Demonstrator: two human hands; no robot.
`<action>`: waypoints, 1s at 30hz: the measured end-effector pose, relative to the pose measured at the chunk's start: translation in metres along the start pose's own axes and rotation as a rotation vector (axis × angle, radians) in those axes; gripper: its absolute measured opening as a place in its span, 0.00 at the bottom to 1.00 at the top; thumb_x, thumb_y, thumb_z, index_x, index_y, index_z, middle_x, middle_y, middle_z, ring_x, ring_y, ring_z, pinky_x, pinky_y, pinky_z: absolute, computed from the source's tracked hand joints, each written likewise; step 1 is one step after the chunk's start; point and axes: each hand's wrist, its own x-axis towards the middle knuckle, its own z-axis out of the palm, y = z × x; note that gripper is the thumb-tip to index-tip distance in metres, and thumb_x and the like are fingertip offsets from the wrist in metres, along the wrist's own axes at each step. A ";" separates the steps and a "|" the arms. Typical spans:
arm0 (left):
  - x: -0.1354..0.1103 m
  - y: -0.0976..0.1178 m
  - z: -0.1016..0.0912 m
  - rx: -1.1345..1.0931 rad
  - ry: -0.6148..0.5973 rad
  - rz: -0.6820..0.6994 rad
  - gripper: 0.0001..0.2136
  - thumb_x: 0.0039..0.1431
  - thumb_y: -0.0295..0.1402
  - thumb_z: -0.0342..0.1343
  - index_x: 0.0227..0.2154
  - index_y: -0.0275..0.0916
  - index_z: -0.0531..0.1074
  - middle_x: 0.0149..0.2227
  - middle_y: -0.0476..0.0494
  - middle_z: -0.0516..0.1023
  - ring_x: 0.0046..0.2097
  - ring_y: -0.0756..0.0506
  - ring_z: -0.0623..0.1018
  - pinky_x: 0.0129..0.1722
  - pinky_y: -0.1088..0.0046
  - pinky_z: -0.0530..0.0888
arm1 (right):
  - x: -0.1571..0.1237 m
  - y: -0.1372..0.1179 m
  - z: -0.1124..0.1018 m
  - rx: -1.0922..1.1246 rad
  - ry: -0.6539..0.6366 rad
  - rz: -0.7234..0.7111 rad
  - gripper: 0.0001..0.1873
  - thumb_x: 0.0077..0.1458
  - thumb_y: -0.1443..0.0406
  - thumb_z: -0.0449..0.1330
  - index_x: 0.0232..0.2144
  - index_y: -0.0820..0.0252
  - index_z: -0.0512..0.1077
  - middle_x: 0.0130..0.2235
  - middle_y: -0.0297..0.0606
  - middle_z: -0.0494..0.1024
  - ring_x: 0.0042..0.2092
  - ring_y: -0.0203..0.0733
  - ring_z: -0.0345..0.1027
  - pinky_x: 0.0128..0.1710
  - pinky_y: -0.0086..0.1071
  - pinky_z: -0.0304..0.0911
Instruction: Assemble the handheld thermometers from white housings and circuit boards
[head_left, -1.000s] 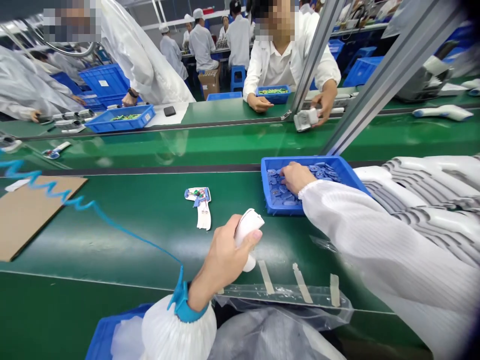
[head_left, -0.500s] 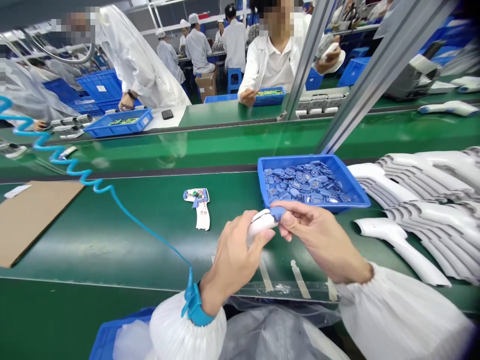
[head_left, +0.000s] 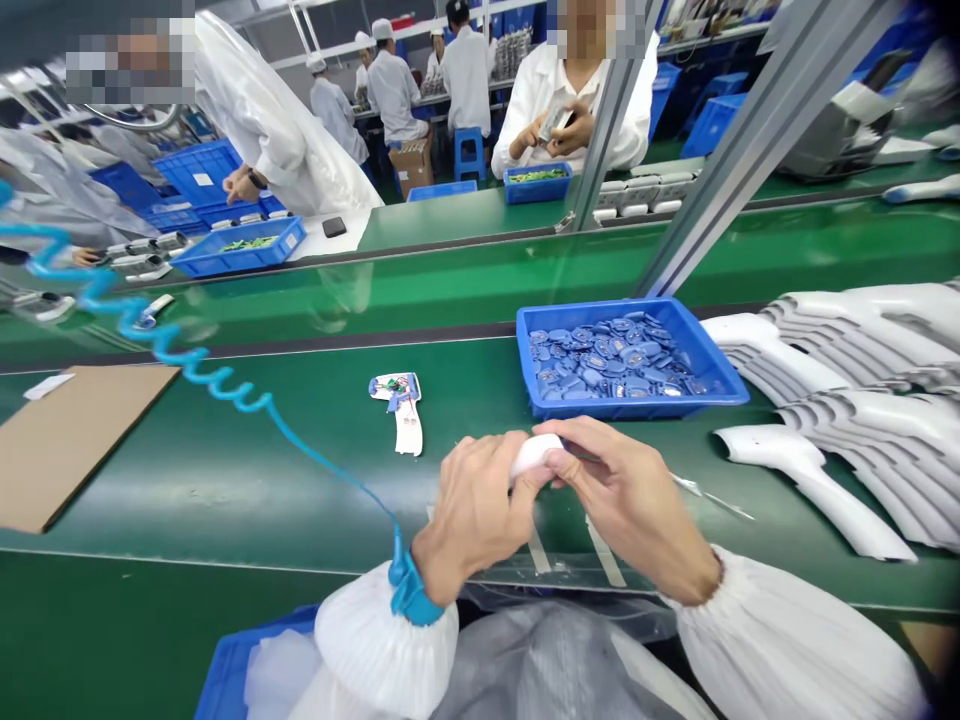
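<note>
My left fingers [head_left: 531, 487] and right fingers [head_left: 576, 475] grip a smooth, rounded white shell [head_left: 535, 453] over the glossy green desk [head_left: 225, 460], hiding the shell's lower part.

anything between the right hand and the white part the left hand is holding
Nothing visible: the right hand directly touches the right end of the white part, which the left hand holds. The blue tray sits beyond both hands, not between them.

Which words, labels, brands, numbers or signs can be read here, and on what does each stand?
No text is readable.
White label on the back-left crate: too small to read.
Label on the left tray of green pieces: too small.
Held white piece: no lettering visible.
</note>
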 end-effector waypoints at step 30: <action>0.030 -0.037 0.058 -0.154 0.566 -0.270 0.25 0.68 0.37 0.47 0.13 0.39 0.54 0.15 0.52 0.56 0.21 0.52 0.56 0.25 0.69 0.54 | -0.036 0.024 0.051 -0.787 -0.373 0.097 0.19 0.70 0.59 0.43 0.39 0.62 0.70 0.25 0.41 0.75 0.26 0.45 0.70 0.28 0.35 0.48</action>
